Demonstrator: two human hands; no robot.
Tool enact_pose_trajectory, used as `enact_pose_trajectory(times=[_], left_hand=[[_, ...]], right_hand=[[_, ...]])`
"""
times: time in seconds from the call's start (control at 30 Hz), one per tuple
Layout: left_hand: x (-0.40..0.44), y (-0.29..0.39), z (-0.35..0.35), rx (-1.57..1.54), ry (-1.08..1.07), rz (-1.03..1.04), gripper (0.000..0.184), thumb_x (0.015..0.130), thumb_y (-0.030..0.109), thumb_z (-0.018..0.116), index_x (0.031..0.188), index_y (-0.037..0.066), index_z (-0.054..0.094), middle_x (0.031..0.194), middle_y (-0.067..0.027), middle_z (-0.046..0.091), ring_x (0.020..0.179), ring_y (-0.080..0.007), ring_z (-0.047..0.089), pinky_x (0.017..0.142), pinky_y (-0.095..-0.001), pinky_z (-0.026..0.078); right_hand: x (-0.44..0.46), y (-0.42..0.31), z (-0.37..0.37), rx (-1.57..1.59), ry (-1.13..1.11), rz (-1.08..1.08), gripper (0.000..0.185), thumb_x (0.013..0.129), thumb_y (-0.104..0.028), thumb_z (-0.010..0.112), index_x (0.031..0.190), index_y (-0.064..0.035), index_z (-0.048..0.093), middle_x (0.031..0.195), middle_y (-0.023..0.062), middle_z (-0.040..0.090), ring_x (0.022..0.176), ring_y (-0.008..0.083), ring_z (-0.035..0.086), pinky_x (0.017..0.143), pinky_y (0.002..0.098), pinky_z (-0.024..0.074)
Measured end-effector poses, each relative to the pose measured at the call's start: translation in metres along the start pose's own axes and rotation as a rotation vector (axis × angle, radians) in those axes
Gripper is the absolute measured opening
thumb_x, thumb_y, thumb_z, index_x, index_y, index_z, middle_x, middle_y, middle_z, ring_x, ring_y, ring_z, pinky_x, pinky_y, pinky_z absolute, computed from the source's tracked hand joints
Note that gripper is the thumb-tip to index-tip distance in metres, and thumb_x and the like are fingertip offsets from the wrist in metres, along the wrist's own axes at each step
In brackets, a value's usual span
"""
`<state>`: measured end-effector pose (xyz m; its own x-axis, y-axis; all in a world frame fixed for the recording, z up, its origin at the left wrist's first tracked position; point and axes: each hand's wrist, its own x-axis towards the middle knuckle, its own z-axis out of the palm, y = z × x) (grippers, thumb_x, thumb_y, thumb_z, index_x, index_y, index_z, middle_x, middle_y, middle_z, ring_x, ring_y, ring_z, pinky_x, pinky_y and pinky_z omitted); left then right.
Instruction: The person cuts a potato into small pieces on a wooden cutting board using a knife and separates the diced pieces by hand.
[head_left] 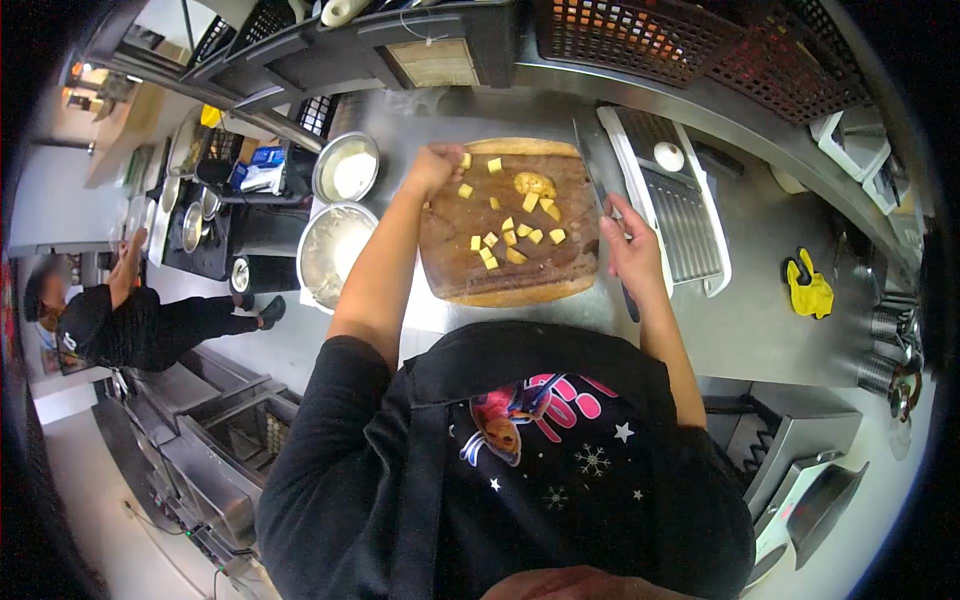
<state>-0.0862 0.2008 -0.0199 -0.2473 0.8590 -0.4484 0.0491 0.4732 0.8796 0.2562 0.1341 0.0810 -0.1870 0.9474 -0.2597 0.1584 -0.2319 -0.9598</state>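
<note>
A brown wooden cutting board (450,230) lies before me on the steel counter. Scattered over it are several yellow potato cubes (536,236), with a rounded potato piece (535,184) near the upper right. My left hand (437,168) is at the board's upper left corner, its fingers pinched at a small potato cube (465,160). Beyond the board's right edge, my right hand (632,243) has thumb and fingers apart, with nothing visible between them. A knife with a dark handle (631,306) lies along that edge, partly hidden under this hand.
Two metal bowls (312,262) with whitish contents stand left of the board. A white-framed slicer (680,215) sits to the right, with a yellow and black glove (808,288) beyond it. Black crates (635,40) line the shelf above. Another person (120,315) stands far left.
</note>
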Motion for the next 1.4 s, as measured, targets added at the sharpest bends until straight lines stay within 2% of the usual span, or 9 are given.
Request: enact_pose_trajectory(times=[0.2, 0.4, 0.5, 0.6, 0.87, 0.97, 1.13, 1.23, 1.4], left_hand=[[0.001, 0.008, -0.003, 0.017, -0.102, -0.042, 0.012, 0.086, 0.007, 0.057, 0.097, 0.003, 0.06, 0.084, -0.0036, 0.062, 0.063, -0.0119, 0.06, 0.057, -0.0249, 0.051], [-0.033, 0.017, 0.004, 0.689, 0.293, 0.461, 0.022, 0.071, 0.013, 0.067, 0.092, 0.008, 0.064, 0.075, -0.0118, 0.063, 0.067, -0.028, 0.061, 0.067, -0.0348, 0.049], [-0.053, 0.003, 0.002, 0.793, -0.015, 0.622, 0.022, 0.071, 0.012, 0.066, 0.093, 0.008, 0.064, 0.074, -0.0113, 0.063, 0.067, -0.0255, 0.061, 0.066, -0.036, 0.048], [-0.056, -0.007, -0.003, 0.756, 0.066, 0.418, 0.022, 0.071, 0.011, 0.066, 0.093, 0.007, 0.063, 0.073, -0.0099, 0.061, 0.065, -0.0228, 0.059, 0.065, -0.0354, 0.048], [-0.049, -0.01, -0.006, -0.252, -0.22, 0.008, 0.013, 0.086, 0.009, 0.055, 0.097, 0.002, 0.057, 0.086, -0.0081, 0.064, 0.064, -0.0145, 0.06, 0.057, -0.0259, 0.052], [-0.057, -0.004, -0.005, -0.743, -0.382, -0.135, 0.013, 0.09, 0.01, 0.051, 0.098, 0.001, 0.054, 0.088, -0.0116, 0.064, 0.065, -0.0142, 0.06, 0.058, -0.0258, 0.053], [-0.073, 0.01, 0.008, -0.971, -0.512, -0.152, 0.013, 0.09, 0.011, 0.052, 0.1, 0.002, 0.054, 0.087, -0.0116, 0.064, 0.067, -0.0138, 0.061, 0.059, -0.0261, 0.053], [-0.068, 0.004, 0.004, -0.7, -0.322, -0.063, 0.015, 0.087, 0.012, 0.057, 0.097, 0.001, 0.055, 0.085, -0.0087, 0.064, 0.065, -0.0129, 0.06, 0.059, -0.0249, 0.051], [-0.054, -0.015, 0.01, 0.521, 0.185, 0.389, 0.019, 0.073, 0.007, 0.066, 0.09, 0.002, 0.06, 0.082, -0.008, 0.062, 0.066, -0.0198, 0.058, 0.061, -0.0301, 0.047]], right_hand=[[0.003, 0.0, 0.001, -0.009, -0.004, -0.021, 0.047, 0.084, -0.024, 0.063, 0.126, -0.0085, 0.049, 0.08, 0.0012, 0.057, 0.043, 0.0036, 0.041, 0.038, 0.0193, 0.0342], [0.002, 0.001, 0.003, 0.005, 0.01, -0.046, 0.044, 0.086, -0.024, 0.061, 0.125, -0.0076, 0.05, 0.064, -0.0041, 0.045, 0.041, 0.0027, 0.038, 0.037, 0.0193, 0.0315], [0.001, 0.006, 0.003, 0.021, 0.022, -0.038, 0.043, 0.086, -0.023, 0.061, 0.125, -0.0078, 0.05, 0.064, -0.0039, 0.046, 0.041, 0.0027, 0.038, 0.037, 0.0194, 0.0318], [0.002, 0.006, 0.006, 0.032, 0.014, -0.047, 0.042, 0.087, -0.023, 0.06, 0.125, -0.0073, 0.05, 0.065, -0.0032, 0.049, 0.041, 0.0029, 0.038, 0.037, 0.0194, 0.0323], [0.0, 0.002, 0.01, 0.05, 0.004, -0.023, 0.041, 0.087, -0.022, 0.06, 0.124, -0.0063, 0.05, 0.068, -0.0012, 0.052, 0.041, 0.0033, 0.039, 0.038, 0.0199, 0.0334], [0.002, 0.001, 0.002, -0.023, -0.063, 0.099, 0.044, 0.084, -0.019, 0.063, 0.124, -0.0058, 0.05, 0.096, 0.0072, 0.063, 0.071, 0.0089, 0.058, 0.056, 0.0218, 0.0465], [0.004, 0.0, 0.017, -0.084, -0.066, -0.075, 0.046, 0.084, -0.022, 0.064, 0.123, -0.0031, 0.05, 0.099, 0.0082, 0.062, 0.083, 0.0115, 0.058, 0.075, 0.0247, 0.0466], [0.005, 0.006, 0.02, -0.09, -0.057, -0.111, 0.046, 0.083, -0.022, 0.065, 0.123, -0.0028, 0.051, 0.099, 0.0083, 0.062, 0.084, 0.0115, 0.058, 0.076, 0.0248, 0.0463], [0.005, 0.009, 0.016, -0.098, -0.054, -0.033, 0.046, 0.083, -0.022, 0.065, 0.122, -0.0027, 0.051, 0.096, 0.0077, 0.063, 0.081, 0.009, 0.057, 0.072, 0.0232, 0.0461]])
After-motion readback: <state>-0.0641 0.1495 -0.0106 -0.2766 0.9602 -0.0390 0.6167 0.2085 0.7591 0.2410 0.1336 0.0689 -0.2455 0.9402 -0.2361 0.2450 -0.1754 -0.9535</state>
